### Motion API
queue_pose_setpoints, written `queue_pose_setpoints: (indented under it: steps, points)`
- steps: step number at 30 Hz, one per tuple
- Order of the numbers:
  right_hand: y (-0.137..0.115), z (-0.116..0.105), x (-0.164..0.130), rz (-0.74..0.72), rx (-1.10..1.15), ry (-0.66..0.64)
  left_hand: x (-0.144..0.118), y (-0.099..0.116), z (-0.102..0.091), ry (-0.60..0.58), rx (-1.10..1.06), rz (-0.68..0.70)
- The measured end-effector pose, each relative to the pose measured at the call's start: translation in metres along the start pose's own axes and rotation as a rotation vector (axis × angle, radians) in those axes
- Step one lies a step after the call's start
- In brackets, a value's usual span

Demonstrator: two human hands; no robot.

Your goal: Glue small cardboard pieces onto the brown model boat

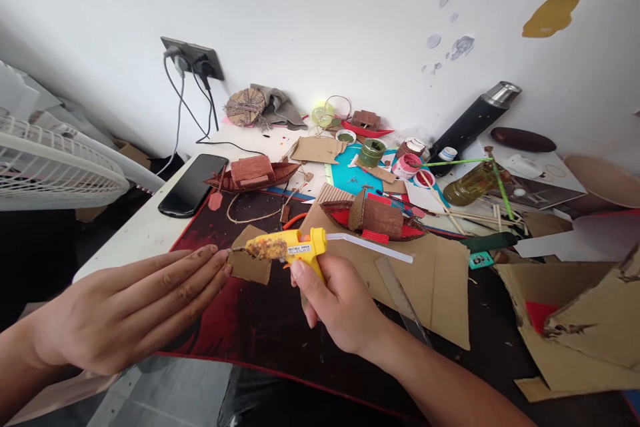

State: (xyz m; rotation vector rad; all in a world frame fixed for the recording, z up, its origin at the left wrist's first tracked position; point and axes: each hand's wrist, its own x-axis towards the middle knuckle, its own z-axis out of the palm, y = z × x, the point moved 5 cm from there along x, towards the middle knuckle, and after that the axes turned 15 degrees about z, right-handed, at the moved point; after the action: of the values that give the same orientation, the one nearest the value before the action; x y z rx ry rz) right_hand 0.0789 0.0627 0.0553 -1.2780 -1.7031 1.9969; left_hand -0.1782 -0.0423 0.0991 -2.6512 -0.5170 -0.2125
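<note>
My right hand [340,300] is wrapped round the grip of a yellow hot glue gun [285,247]. A clear glue stick [375,245] sticks out of its back. The gun's stained nozzle points left, right at the fingertips of my left hand [145,300]. Those fingers are straight and pressed together, and the thumb is hidden beneath. Whatever they pinch is too small or covered to make out. A small brown cardboard piece [253,271] shows just below the nozzle, beside the fingertips. Behind the gun sits a model boat [383,217] of brown and red cardboard.
Another brown model boat [255,173] sits near a phone [193,183]. A cardboard sheet [440,280] bears a ruler [400,290]. Paint jars [373,152], a black thermos [475,113] and a glass jar [470,183] stand behind. Cut cardboard [590,320] lies right; a fan [55,167] stands left.
</note>
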Motion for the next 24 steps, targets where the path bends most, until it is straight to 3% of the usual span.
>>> queue_pose_setpoints:
  steps: [12, 24]
  points:
    - [0.003, -0.003, 0.001, 0.006, 0.022, 0.018, 0.002, 0.003, -0.001, 0.018, 0.009, 0.011]
    - [-0.001, 0.001, -0.002, 0.014, 0.021, 0.001, -0.009, 0.002, 0.006, 0.072, -0.019, -0.08]
